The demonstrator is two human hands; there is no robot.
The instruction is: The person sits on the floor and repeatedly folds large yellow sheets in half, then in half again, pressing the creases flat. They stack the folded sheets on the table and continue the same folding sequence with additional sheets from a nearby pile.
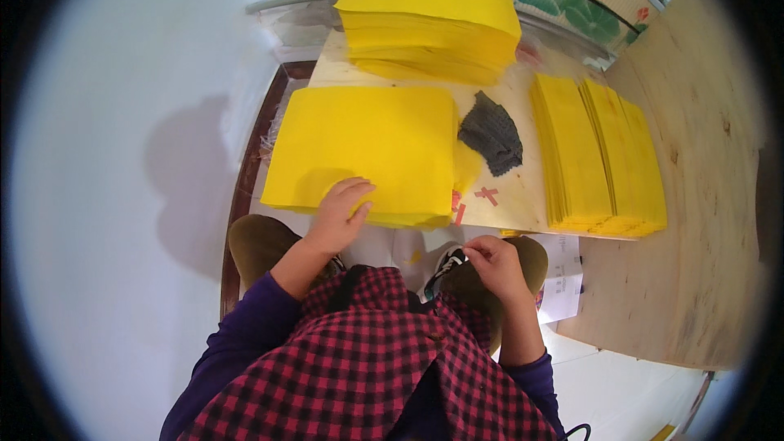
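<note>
A stack of yellow felt-like sheets [367, 139] lies on a light wooden board in front of me. My left hand [341, 211] rests on the near edge of its top sheet, fingers flat and thumb apart, holding nothing. Just off the board's front edge, above my right thigh, my right hand [494, 263] has its thumb and fingers pinched together. Whatever is in that pinch, if anything, is too small to make out. Right of the stack lies a crumpled dark grey knit cloth [492, 132].
A taller yellow pile [429, 20] stands at the back. Narrower yellow bundles [600, 155] sit at the right of the board [514, 204], against an upright wooden panel [678, 261]. Red tape strips [487, 195] mark the board. A white carton [562, 286] is below, right of my knee.
</note>
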